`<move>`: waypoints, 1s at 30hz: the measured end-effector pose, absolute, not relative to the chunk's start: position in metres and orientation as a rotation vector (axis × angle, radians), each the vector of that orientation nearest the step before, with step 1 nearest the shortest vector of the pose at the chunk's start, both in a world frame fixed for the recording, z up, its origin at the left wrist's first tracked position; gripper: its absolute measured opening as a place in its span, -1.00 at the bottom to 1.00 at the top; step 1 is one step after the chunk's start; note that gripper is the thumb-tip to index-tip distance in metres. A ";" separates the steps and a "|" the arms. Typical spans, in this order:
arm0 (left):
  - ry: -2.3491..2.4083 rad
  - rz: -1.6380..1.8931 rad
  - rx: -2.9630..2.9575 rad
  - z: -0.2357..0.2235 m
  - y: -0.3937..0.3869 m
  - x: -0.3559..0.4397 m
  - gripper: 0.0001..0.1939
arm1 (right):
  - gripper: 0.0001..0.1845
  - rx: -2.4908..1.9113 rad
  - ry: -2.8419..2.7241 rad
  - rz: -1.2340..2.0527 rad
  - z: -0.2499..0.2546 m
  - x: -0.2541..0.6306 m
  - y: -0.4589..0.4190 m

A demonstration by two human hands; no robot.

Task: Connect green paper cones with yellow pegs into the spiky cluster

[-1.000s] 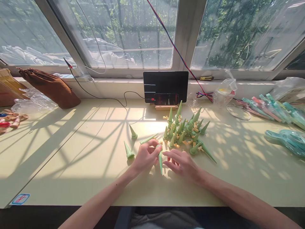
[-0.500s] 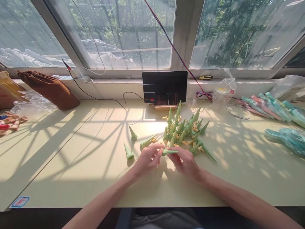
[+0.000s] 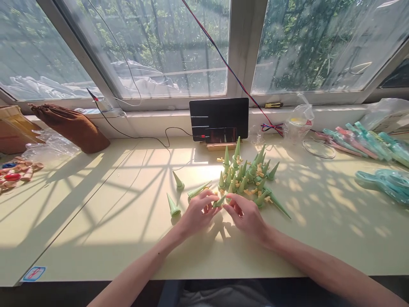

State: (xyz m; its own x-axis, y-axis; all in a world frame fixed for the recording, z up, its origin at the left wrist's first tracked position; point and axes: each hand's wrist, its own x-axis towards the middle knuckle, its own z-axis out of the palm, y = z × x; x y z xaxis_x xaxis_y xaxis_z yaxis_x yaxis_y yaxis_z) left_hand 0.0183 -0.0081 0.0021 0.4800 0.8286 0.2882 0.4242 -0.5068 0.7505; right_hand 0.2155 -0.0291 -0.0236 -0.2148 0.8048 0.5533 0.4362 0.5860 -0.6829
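My left hand (image 3: 198, 211) and my right hand (image 3: 245, 216) meet over the pale yellow table (image 3: 96, 213), both pinching one green cone (image 3: 220, 200) between their fingertips. The cone points away from me, up and to the right. Just behind it lies a pile of green cones (image 3: 247, 177) mixed with small yellow pieces. Three more green cones lie apart to the left: one (image 3: 178, 181), another (image 3: 173, 205) and a longer one (image 3: 198, 190) close to my left fingers.
A black tablet (image 3: 219, 118) with a phone (image 3: 221, 135) on a wooden stand sits at the window ledge. A brown pouch (image 3: 72, 127) and wooden bits (image 3: 17, 172) are at the left. Pastel clips (image 3: 367, 143), a wire loop (image 3: 318, 149) and a plastic bag (image 3: 299, 118) lie at the right.
The green cone hung point-down from my left hand, then turned level between both hands, and now tilts away and upward. My right hand rose from the table to pinch it.
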 end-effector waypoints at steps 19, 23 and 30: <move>1.434 0.811 2.251 0.008 0.086 0.033 -0.86 | -0.80 -0.879 -1.998 0.416 -0.020 0.214 -0.030; 1.423 0.751 2.261 0.006 0.087 0.033 -0.87 | -0.80 -0.871 -2.005 0.450 -0.021 0.213 -0.030; 1.419 0.701 2.267 0.007 0.083 0.029 -0.88 | -0.77 -0.872 -2.039 0.465 -0.020 0.213 -0.030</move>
State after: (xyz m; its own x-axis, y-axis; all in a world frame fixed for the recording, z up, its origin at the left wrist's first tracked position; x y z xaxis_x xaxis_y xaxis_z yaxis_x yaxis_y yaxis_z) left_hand 0.0290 0.0834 0.0065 0.3679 0.9053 0.2123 0.7189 -0.4217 0.5526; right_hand 0.2126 -0.0304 -0.0200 -0.3978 0.7255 0.5616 0.4104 0.6882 -0.5983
